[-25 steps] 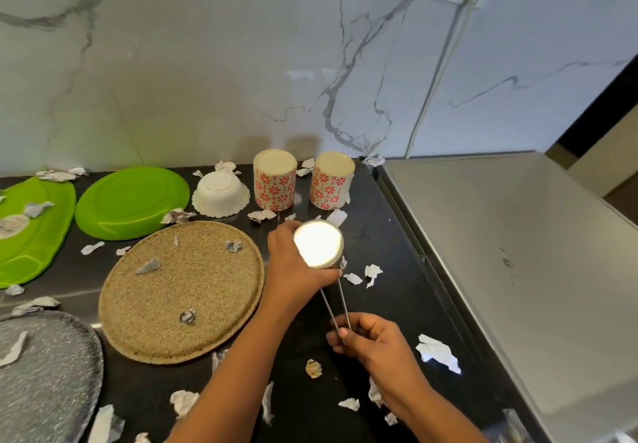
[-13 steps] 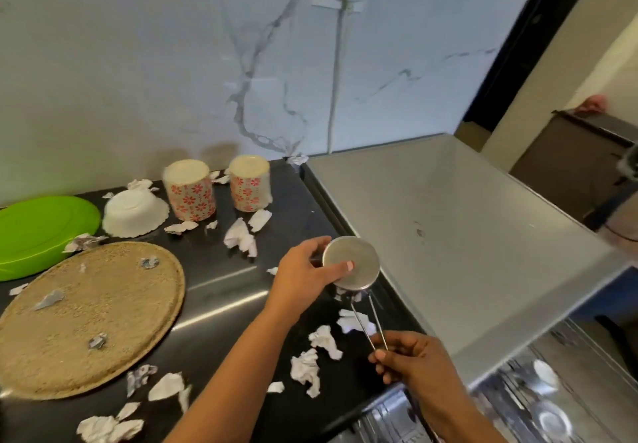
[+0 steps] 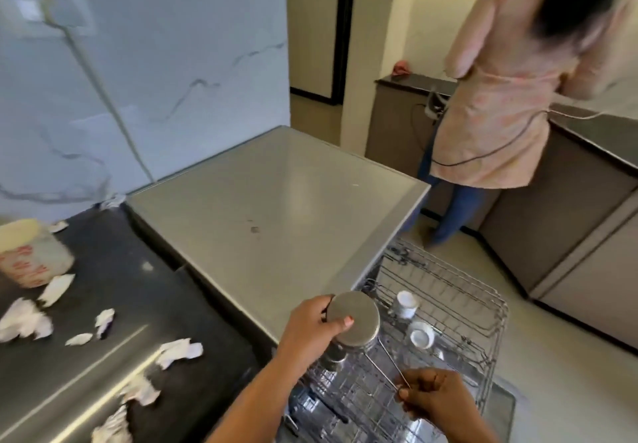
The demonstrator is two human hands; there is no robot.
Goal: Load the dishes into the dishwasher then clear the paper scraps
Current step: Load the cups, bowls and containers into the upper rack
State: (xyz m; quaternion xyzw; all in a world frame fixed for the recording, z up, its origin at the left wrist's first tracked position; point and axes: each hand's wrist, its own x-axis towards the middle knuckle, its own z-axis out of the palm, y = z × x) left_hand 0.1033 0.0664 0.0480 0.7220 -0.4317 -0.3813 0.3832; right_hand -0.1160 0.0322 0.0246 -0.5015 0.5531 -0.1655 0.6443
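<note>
My left hand (image 3: 309,327) grips an upside-down steel cup (image 3: 354,320) by its round base. It hangs over the near left corner of the pulled-out wire dishwasher rack (image 3: 459,308). My right hand (image 3: 436,399) pinches two thin metal sticks (image 3: 386,368) that slant up toward the cup. Two small white cups (image 3: 406,302) (image 3: 422,335) sit in the rack. White paper scraps (image 3: 177,351) lie scattered on the black counter (image 3: 193,308). A flowered cup (image 3: 29,254) stands upside down at the counter's left edge.
The grey dishwasher top (image 3: 272,211) lies between counter and rack. A person in a pink top (image 3: 511,97) stands at the far right by brown cabinets (image 3: 569,232). A wall socket (image 3: 41,11) with a cord is on the marble wall.
My view has swung right, from the counter to the dishwasher. Both hands carried the steel cup and the sticks from above the counter to above the open rack.
</note>
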